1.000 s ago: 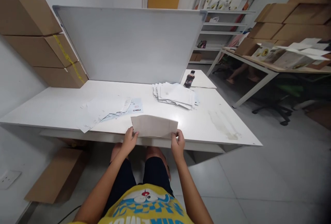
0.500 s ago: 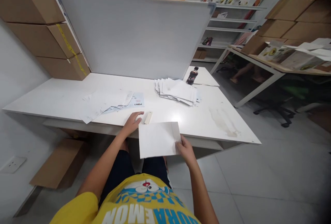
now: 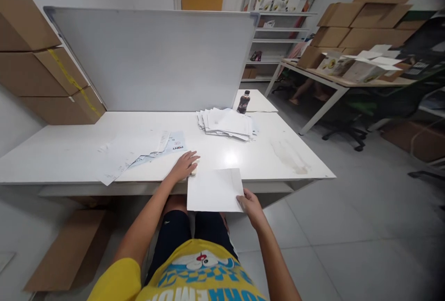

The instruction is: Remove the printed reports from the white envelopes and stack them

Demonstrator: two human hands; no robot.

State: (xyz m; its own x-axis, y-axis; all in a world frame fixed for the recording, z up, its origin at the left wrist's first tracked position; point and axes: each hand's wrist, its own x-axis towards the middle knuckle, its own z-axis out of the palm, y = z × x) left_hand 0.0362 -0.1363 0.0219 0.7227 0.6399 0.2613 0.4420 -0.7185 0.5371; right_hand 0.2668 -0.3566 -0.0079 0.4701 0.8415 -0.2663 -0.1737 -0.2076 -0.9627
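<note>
The stack of white papers (image 3: 227, 122) lies on the white tabletop (image 3: 257, 164), its edges uneven and fanned out toward the left. Nearer the person than that stack, the white sheet (image 3: 213, 192) lies flat, partly over the front edge of the tabletop, with a crease running near its right side. The right hand (image 3: 251, 204) pinches the sheet's right edge, thumb on top and the other fingers underneath, closed firmly enough to keep it level.

The left hand (image 3: 184, 166) is in front of the stack and to its left, palm down, its fingers half extended and slightly parted. It covers most of a small whitish block (image 3: 194, 170) at the sheet's far left corner; whether the fingers grip the block or only rest over it, I cannot tell.

To the left of the stack are loose papers (image 3: 120, 155), overlapping a pale blue printed sheet (image 3: 179, 141) with dark lettering. A dark cola bottle (image 3: 244, 102) with a black cap stands upright just beyond the stack's right end. Behind the stack and extending to its left, a whiteboard (image 3: 149, 60) stands on its long edge. Brownish smears (image 3: 294, 162) mark the tabletop to the right of the stack.
</note>
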